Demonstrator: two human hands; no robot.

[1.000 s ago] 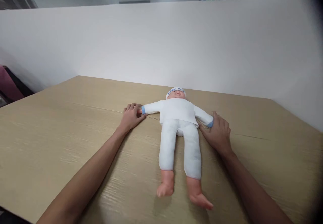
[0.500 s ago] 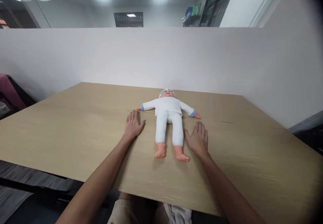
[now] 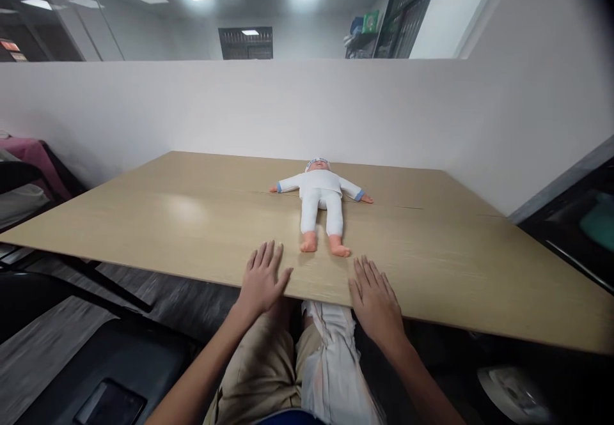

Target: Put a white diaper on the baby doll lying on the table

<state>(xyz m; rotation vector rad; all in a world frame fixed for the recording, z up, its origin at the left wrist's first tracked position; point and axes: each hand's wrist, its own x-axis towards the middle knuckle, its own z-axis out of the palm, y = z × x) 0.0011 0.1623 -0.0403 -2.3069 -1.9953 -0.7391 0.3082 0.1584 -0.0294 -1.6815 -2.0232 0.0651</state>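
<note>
A baby doll [image 3: 321, 202] in a white outfit with blue cuffs and a printed headband lies on its back on the wooden table [image 3: 144, 220], arms spread, bare feet towards me. Left of its feet, near the table's front edge, my left hand [image 3: 261, 278] rests with fingers apart and holds nothing. My right hand [image 3: 377, 297] lies at the same edge, just right of the feet, fingers stretched out, also holding nothing. Neither hand touches the doll. Across my lap lies a crumpled white diaper-like item [image 3: 333, 361], its front end at the table's edge.
On the left stands a black chair [image 3: 110, 348] with a dark phone [image 3: 110, 402] on its seat. A pink cloth [image 3: 36, 156] hangs farther left. Behind the table rises a white wall [image 3: 240, 105] with glass above. A dark object with a grey frame [image 3: 566, 214] stands at the right.
Both hands have drawn back towards me, from beside the doll to the table's front edge. My view has shifted, showing more of my lap and the chair. The doll keeps its pose.
</note>
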